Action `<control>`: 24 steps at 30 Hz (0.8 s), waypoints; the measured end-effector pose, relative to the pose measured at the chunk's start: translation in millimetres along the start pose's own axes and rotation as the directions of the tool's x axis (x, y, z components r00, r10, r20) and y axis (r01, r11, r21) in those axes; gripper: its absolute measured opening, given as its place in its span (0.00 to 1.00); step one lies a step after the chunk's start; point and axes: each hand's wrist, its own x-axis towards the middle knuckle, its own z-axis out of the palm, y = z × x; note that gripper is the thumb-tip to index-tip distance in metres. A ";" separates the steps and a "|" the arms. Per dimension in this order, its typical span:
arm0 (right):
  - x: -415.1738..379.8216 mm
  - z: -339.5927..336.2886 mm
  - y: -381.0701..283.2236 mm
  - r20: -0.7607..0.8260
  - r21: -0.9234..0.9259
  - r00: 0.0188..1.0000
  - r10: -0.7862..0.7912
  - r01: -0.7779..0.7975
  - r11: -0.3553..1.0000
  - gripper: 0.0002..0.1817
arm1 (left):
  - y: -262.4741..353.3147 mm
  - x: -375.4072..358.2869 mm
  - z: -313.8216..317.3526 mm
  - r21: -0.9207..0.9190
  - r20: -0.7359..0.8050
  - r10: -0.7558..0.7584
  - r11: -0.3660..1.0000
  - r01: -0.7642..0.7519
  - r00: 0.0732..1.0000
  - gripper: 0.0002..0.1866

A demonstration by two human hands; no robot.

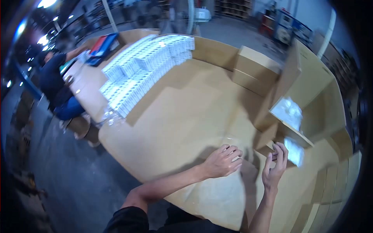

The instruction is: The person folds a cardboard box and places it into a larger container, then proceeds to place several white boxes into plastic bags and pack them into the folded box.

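My left hand (224, 161) is over the near part of the cardboard-covered table (182, 105), its fingers curled into a loose fist. What it may hold is hidden in the palm. To its right my right hand (275, 165) is raised with bent fingers, the thumb standing apart from them, and nothing shows between them. Right beside it, clear plastic bags (294, 151) lie in a low cardboard compartment. More clear plastic (288, 110) rests on the shelf above.
Rows of small white boxes (143, 70) are stacked at the far left of the table. Cardboard boxes (254, 70) stand at the back, and a cardboard divider (307, 77) rises on the right. Another person (58, 77) sits at the left edge, near blue and red trays (103, 48).
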 end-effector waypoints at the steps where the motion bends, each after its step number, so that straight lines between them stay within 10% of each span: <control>1: 6.2 14.0 -12.6 0.059 0.022 0.997 -0.051 0.050 0.999 0.19 | -12.9 -12.3 -19.0 0.045 -0.009 -0.032 0.998 0.033 0.999 0.10; 11: 75.8 174.2 -112.6 0.457 0.220 0.768 -0.449 0.391 0.894 0.31 | -153.1 -122.9 -157.4 0.332 -0.089 -0.407 0.848 0.413 0.909 0.18; 24: 234.0 416.0 -263.0 0.310 0.253 0.689 -0.655 0.605 0.755 0.49 | -381.9 -86.7 -264.4 0.438 -0.261 -0.394 0.766 0.471 0.881 0.35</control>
